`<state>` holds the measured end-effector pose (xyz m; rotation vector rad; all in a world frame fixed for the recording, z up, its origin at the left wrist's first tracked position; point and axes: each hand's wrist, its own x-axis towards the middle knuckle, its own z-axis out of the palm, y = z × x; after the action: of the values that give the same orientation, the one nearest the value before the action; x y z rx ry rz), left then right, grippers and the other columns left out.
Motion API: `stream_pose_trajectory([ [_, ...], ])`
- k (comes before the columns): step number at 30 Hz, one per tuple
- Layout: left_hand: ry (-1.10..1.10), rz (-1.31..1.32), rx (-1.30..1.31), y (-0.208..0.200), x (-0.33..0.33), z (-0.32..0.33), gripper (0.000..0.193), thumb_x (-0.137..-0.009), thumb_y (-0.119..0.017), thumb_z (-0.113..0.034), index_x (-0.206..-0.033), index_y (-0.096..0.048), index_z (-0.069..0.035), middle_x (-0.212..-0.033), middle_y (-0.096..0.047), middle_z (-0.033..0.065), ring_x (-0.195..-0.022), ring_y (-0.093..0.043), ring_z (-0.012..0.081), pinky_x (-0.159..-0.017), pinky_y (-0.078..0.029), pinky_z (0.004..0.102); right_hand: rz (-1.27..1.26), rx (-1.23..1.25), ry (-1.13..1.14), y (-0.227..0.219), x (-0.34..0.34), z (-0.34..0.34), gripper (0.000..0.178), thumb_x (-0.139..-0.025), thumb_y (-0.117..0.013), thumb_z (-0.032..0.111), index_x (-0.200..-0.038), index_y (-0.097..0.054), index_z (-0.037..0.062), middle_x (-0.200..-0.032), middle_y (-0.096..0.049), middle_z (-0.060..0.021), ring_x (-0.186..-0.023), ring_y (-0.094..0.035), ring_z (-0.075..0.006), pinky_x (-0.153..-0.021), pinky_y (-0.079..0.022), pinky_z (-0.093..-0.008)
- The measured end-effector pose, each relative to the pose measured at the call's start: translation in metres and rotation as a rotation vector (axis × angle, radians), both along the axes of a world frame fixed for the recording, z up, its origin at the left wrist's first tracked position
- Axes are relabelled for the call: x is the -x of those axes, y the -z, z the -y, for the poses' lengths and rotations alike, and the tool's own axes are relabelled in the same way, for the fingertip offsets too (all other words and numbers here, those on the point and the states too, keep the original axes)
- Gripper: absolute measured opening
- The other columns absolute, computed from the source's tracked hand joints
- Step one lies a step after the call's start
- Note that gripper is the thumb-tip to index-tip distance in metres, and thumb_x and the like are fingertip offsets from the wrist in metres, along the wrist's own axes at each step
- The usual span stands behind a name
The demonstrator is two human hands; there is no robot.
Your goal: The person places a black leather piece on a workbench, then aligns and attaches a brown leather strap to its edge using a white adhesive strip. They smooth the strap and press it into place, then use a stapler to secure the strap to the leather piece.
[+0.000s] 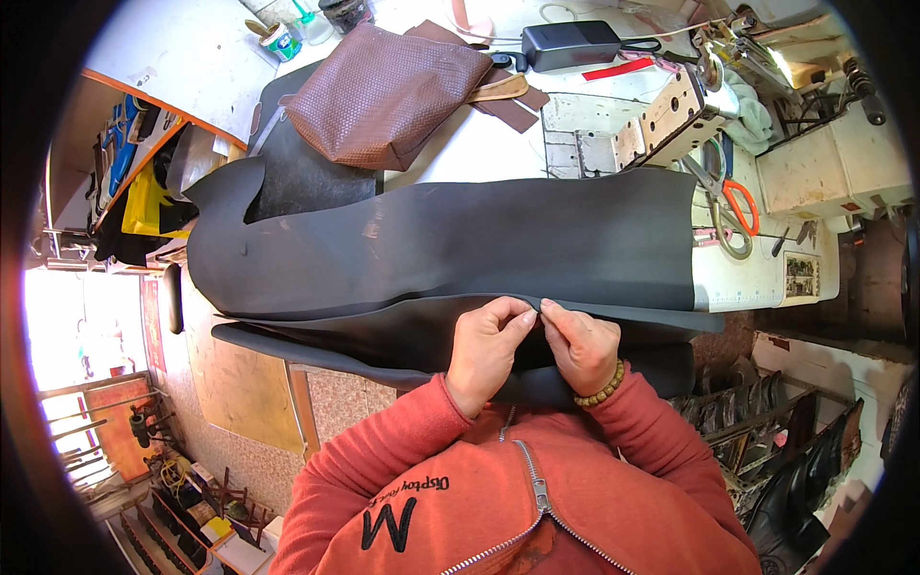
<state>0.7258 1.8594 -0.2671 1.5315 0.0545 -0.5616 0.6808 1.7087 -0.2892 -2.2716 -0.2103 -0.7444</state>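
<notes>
While a black sheet [450,244] spills over the tabletop's [479,149] near edge, the left hand [486,350] and right hand [583,347] pinch its rim, side by side

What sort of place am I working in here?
Probably a small leather or shoe workshop: a broad black sheet lies across the white worktable, orange-handled scissors sit to its right, and dark footwear, apparently boots, shows at lower right.

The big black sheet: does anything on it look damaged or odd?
Slightly: the black sheet has pale marks left of its middle, standing out against the dark surface. I can't tell whether they're scuffs or dust.
</notes>
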Motion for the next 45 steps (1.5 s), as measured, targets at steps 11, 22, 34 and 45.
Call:
stream_pose_trajectory([
  [11, -0.023, 0.026, -0.093, -0.002, -0.006, 0.009, 0.01, -0.092, -0.062, -0.004, -0.086, -0.066, 0.003, -0.08, -0.067, 0.0027, -0.074, -0.058, 0.0071, -0.071, -0.05, 0.0238, -0.261, -0.283, 0.0, -0.01, -0.008, -0.001, 0.004, -0.089, -0.066, 0.003, -0.093, -0.065, 0.0026, -0.069, -0.065, -0.0115, -0.056, -0.065, -0.0247, -0.052, -0.05, -0.0329],
  [22, 0.011, 0.466, -0.227, -0.011, -0.004, 0.012, 0.005, -0.088, -0.07, -0.002, -0.091, -0.067, 0.001, -0.08, -0.064, 0.0049, -0.071, -0.056, 0.0084, -0.064, -0.048, 0.0253, -0.585, -0.677, 0.019, -0.023, -0.023, 0.007, 0.007, -0.095, -0.06, 0.005, -0.092, -0.063, -0.0001, -0.06, -0.059, -0.003, -0.053, -0.056, -0.0077, -0.051, -0.044, -0.0247],
  [34, 0.221, 0.972, -0.734, -0.018, -0.036, -0.006, 0.007, -0.078, -0.073, -0.014, -0.084, -0.071, -0.013, -0.081, -0.063, -0.0013, -0.084, -0.058, 0.0211, -0.081, -0.04, 0.0367, -0.602, -0.878, 0.037, -0.026, -0.007, -0.015, 0.01, -0.095, -0.065, 0.006, -0.09, -0.059, -0.0004, -0.076, -0.065, -0.0037, -0.062, -0.057, -0.0052, -0.055, -0.048, -0.0219],
  [45, 0.111, 1.027, -0.511, -0.012, -0.031, -0.013, 0.008, -0.077, -0.073, -0.009, -0.084, -0.07, -0.013, -0.08, -0.064, -0.0026, -0.078, -0.06, 0.0194, -0.078, -0.042, 0.0347, -0.65, -1.18, 0.02, -0.024, -0.007, -0.025, 0.011, -0.097, -0.063, 0.006, -0.099, -0.067, -0.0044, -0.09, -0.069, -0.0071, -0.079, -0.065, -0.0109, -0.07, -0.055, -0.0254],
])
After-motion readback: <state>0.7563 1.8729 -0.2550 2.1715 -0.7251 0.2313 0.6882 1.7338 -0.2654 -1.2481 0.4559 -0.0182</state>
